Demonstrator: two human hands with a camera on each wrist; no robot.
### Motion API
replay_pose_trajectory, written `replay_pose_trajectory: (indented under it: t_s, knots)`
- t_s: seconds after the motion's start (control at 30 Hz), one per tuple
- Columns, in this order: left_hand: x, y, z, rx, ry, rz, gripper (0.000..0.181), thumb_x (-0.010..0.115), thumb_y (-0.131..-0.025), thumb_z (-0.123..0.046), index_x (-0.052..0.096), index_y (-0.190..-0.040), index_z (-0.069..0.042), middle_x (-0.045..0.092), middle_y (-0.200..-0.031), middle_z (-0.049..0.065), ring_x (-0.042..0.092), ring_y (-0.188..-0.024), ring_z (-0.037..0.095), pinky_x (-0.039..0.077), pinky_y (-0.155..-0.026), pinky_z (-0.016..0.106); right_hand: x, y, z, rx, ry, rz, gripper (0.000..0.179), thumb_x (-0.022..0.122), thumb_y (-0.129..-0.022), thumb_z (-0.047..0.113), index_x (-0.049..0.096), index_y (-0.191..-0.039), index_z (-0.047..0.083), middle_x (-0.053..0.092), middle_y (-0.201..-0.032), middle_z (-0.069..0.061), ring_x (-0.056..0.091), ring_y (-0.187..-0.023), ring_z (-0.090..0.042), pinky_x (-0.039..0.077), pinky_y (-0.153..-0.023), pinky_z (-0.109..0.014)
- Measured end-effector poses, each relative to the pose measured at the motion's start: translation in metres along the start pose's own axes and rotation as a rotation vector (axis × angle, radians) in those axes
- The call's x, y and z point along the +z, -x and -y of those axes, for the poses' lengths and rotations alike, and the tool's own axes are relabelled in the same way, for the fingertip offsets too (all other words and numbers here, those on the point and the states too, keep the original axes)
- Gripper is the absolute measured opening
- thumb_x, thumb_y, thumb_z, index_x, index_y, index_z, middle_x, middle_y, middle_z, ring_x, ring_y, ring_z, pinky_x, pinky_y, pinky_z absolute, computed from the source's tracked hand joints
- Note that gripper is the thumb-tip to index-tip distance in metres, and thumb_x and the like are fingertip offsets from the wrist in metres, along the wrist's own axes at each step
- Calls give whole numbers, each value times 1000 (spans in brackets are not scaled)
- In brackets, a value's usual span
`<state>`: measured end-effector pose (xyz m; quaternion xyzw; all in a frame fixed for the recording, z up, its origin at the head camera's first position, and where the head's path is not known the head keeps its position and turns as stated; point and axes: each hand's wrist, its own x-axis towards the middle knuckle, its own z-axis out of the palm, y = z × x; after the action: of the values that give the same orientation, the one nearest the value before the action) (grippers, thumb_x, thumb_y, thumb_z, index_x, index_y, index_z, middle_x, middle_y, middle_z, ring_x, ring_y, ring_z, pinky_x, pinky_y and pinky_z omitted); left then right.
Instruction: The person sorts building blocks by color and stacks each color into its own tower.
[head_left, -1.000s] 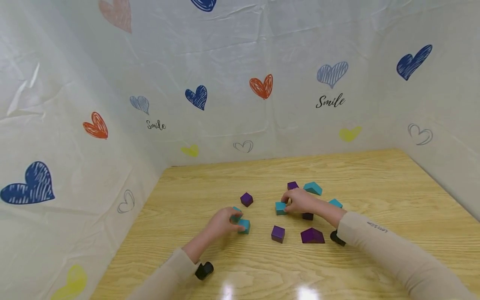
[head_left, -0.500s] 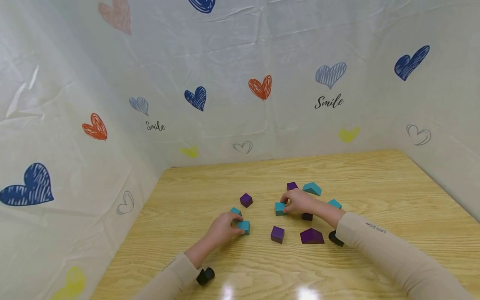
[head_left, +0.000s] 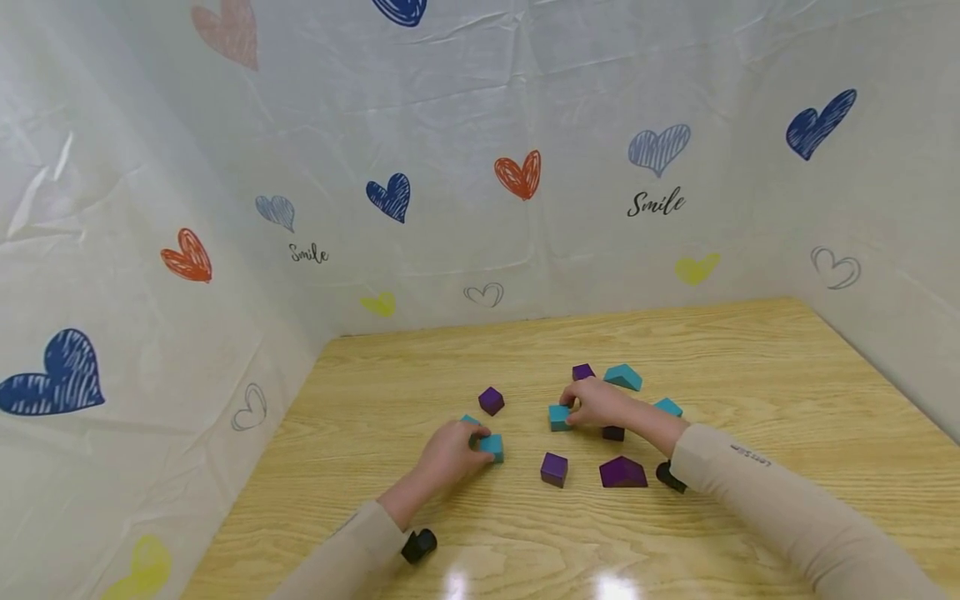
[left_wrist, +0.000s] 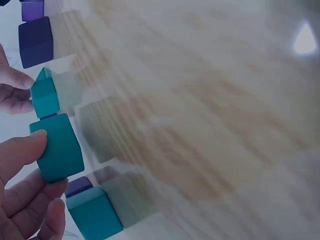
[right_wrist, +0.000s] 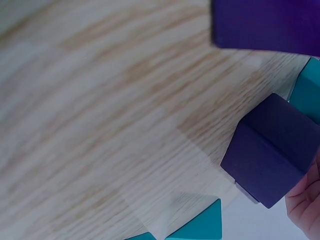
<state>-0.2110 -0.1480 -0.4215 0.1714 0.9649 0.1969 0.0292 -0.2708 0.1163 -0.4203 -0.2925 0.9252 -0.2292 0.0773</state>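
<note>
My left hand [head_left: 448, 454] pinches a teal block [head_left: 491, 447] between thumb and fingers; in the left wrist view the thumb lies on this teal block [left_wrist: 57, 147]. A second teal block [head_left: 470, 420] is just behind that hand, partly hidden by it. Farther right, my right hand [head_left: 600, 402] holds another teal block [head_left: 558, 417] by its right side. In the right wrist view a dark purple block [right_wrist: 272, 150] covers much of the right hand [right_wrist: 306, 205], and only part of the held teal block [right_wrist: 307, 92] shows.
Purple cubes lie behind [head_left: 491, 401] and between the hands [head_left: 554, 470]. A purple trapezoid-like block [head_left: 623, 472] lies below the right forearm, with a dark block [head_left: 613, 433] beside it. Teal wedges [head_left: 623, 377] sit beyond that arm. A heart-printed sheet [head_left: 570, 242] backs the wooden table [head_left: 375, 375].
My left hand has shifted slightly right and away from me with its teal block, drawing it off from the second teal block. My right hand stays put on its own block.
</note>
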Motion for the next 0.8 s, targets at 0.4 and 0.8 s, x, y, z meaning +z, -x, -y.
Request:
replay_pose_trajectory:
  t_s: [0.4, 0.8]
  knots:
    - [4, -30, -23, -71, 63, 18, 34, 73, -78, -26, 67, -107, -9, 66, -102, 4, 60, -91, 19, 49, -75, 33, 0, -1, 0, 0, 3, 3, 22, 70, -80, 13, 67, -100, 3, 66, -96, -7, 59, -79, -16, 49, -67, -28]
    - [20, -59, -41, -59, 83, 35, 35, 73, -79, -27, 67, -109, -10, 66, -104, 3, 60, -95, 18, 49, -80, 32, -1, -1, -1, 12, -11, 6, 23, 70, -80, 13, 67, -100, 3, 66, -97, -7, 58, -80, -15, 49, -69, -29]
